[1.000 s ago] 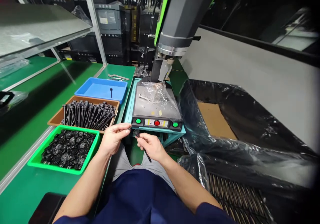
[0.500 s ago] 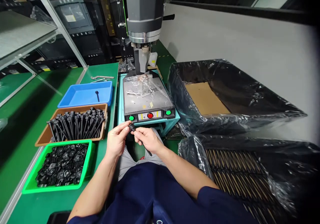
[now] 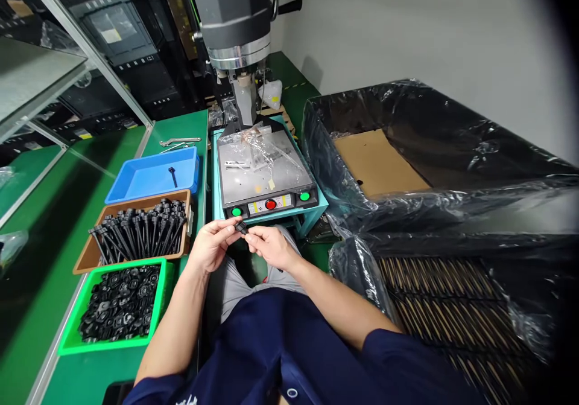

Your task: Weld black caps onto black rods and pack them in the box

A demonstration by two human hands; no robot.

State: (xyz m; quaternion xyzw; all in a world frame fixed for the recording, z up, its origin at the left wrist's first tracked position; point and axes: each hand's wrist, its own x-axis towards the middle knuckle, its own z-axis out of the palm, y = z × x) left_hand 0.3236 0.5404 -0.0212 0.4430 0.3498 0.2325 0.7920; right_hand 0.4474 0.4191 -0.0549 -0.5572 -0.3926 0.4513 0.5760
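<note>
Between my two hands, in front of the machine's button panel, is a black cable tie with a chunky clip head (image 3: 241,227). My left hand (image 3: 210,245) pinches the head from the left with thumb and fingertips. From the right, the fingertips of my right hand (image 3: 273,248) close on the same piece; its tail is hidden. To the left, a brown bin (image 3: 84,259) holds many similar black ties (image 3: 142,230), heads up. A green bin (image 3: 67,340) in front of it is full of small black clips (image 3: 122,302).
A blue tray (image 3: 136,178) holds one tie (image 3: 173,177), with wrenches (image 3: 181,142) behind it. The press (image 3: 237,37) stands over a metal plate (image 3: 244,184) with plastic film. At right are a plastic-lined box (image 3: 380,163) with cardboard and rows of black strips (image 3: 452,308).
The camera view has shifted a little. My hands still hold the tie; its ribbed tail, seen below my right hand before, no longer shows.
</note>
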